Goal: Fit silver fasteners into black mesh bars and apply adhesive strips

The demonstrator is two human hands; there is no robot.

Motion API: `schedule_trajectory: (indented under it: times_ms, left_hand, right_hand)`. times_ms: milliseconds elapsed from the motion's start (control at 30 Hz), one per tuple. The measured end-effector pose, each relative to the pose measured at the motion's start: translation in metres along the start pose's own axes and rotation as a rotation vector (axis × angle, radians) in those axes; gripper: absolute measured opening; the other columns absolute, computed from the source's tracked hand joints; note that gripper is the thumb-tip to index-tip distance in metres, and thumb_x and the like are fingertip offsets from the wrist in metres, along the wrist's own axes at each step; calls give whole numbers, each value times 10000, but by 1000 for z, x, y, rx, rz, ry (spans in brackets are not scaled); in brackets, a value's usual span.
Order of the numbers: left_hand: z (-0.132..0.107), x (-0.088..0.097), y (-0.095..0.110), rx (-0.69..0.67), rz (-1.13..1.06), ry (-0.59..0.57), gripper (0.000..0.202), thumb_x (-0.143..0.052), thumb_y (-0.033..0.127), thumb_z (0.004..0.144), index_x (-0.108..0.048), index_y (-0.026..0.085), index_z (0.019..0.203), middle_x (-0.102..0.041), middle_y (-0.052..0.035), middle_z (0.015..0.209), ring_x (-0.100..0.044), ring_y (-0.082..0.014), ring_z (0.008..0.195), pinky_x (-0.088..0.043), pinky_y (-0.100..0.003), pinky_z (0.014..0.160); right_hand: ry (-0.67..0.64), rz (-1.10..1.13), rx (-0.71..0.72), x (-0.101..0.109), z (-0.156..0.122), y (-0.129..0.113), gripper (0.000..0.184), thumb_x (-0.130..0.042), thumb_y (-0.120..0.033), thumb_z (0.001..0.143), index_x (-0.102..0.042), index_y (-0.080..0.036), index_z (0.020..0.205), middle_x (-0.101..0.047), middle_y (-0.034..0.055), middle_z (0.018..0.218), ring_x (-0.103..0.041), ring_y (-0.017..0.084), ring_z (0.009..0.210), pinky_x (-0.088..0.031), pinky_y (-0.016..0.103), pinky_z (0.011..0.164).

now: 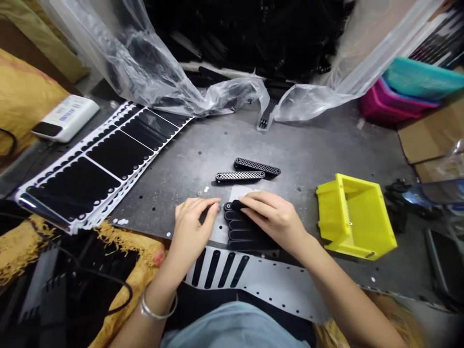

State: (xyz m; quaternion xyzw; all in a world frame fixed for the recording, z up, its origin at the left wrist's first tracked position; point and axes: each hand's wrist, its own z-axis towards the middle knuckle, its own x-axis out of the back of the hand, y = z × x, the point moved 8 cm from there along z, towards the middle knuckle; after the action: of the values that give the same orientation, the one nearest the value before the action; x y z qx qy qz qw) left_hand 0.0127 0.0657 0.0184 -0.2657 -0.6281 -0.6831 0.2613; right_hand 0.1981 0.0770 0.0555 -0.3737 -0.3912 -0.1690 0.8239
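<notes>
Several long black pieces with rounded ends (241, 235) lie side by side in front of me. My right hand (273, 215) is closed over the farthest one, its fingertips on a dark rounded strip (237, 205) at that piece's left end. Just left of the row is my left hand (194, 224), thumb and forefinger brought together; whatever is between them, if anything, is too small to name. Beneath my wrists lies a pale backing sheet (279, 282) with black strip-shaped stickers (212, 268) at its left. Beyond my hands rest two black perforated bars (240, 176).
At right stands a yellow bin (373, 217). Stacked black sticker sheets (105, 154) lie at left near a white device (67, 117). Clear plastic (235, 94) drapes over the table's back, before a heap of black parts (246, 34). Coloured trays (395, 99) stand back right.
</notes>
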Motion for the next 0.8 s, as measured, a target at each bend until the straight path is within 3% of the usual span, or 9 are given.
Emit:
schedule_trajectory:
  times_ms: [167, 433, 800]
  left_hand:
    - [16, -18, -9, 56, -89, -86, 219, -552, 303, 1008, -771, 301, 1012, -795, 24, 931, -679, -218, 979, -364, -449, 1035]
    - [18, -21, -11, 59, -178, -97, 196, -583, 290, 984, -777, 311, 971, -776, 46, 830, -685, -208, 922, -400, -431, 1000]
    - [21, -21, -12, 83, -154, -87, 128, -666, 354, 931, -768, 304, 872, -787, 38, 899, -678, -213, 946, -347, -468, 1059]
  right_hand:
    - [-113, 46, 32, -13, 9, -1, 184, -569, -205, 1042, -741, -193, 1107, -759, 79, 1101, -691, 189, 943, -592, 364, 857]
    - [-156, -80, 32, -18, 11, -5, 215, -543, -203, 1052, -756, -208, 1080, -761, 74, 1075, -611, 199, 913, -509, 370, 799]
    - [-184, 43, -16, -22, 14, 0, 202, -572, -213, 1039, -769, -197, 1078, -729, 82, 1041, -591, 193, 908, -526, 344, 793]
